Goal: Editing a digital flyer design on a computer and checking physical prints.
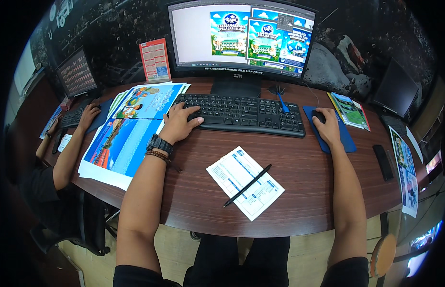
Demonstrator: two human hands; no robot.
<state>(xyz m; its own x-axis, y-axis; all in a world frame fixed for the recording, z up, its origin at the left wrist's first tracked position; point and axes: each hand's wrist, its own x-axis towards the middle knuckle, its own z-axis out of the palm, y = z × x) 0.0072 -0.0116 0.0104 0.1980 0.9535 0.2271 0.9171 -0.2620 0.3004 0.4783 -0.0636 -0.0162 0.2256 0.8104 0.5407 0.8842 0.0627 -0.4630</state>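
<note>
My left hand [181,122] rests on the left end of a black keyboard [246,112], fingers apart, with a watch and beaded bracelet at the wrist. My right hand [328,126] is curled over a dark mouse [318,115] on a blue mouse pad [339,138]. A large curved monitor [194,38] shows poster designs in blue and green. Below the keyboard a white printed form [232,177] lies with a black pen [247,185] across it. Large colour prints [112,148] are stacked left of my left arm.
A co-worker's hands [91,115] work at another keyboard and monitor [75,71] at left. A red calendar [154,57] stands behind the prints. At right are booklets [350,110], a dark screen [394,86], a black phone [383,162], hanging printouts [403,177] and a stool [381,256].
</note>
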